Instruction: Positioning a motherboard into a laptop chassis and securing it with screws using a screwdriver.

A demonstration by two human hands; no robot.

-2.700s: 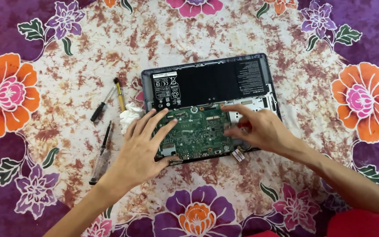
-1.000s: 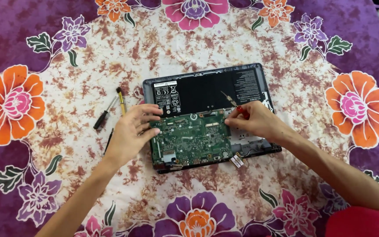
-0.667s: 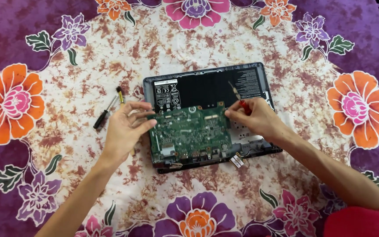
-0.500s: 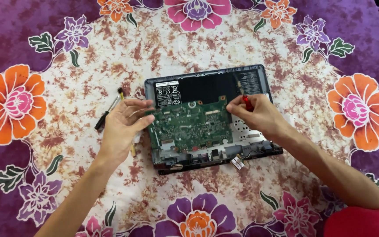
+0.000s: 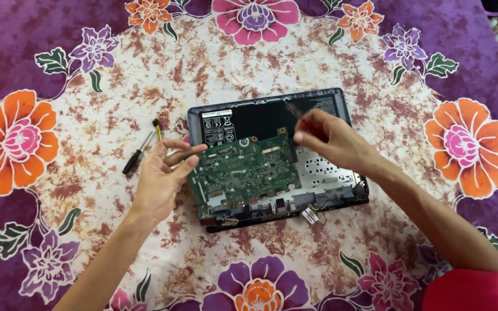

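An opened dark laptop base [image 5: 350,198] lies on a floral cloth. Its black battery [image 5: 260,115] is at the far side and a green circuit board [image 5: 243,173] sits over the left part, slightly skewed. My left hand [image 5: 159,178] pinches the board's left edge between thumb and fingers. My right hand [image 5: 332,141] grips a thin red-handled screwdriver [image 5: 296,113], and its fingertips rest at the board's far right corner. Bare silver metal [image 5: 324,173] of the base shows to the right of the board.
A black-handled screwdriver [image 5: 135,155] and a small yellow-handled tool [image 5: 157,129] lie left of the laptop. A small loose part [image 5: 309,216] lies on the cloth [image 5: 87,86] by the laptop's near edge. A red sleeve [image 5: 474,291] is at the bottom right.
The circuit board has shifted left and come loose from the base, uncovering silver metal on the right. My left hand moved from on top of the board to its left edge.
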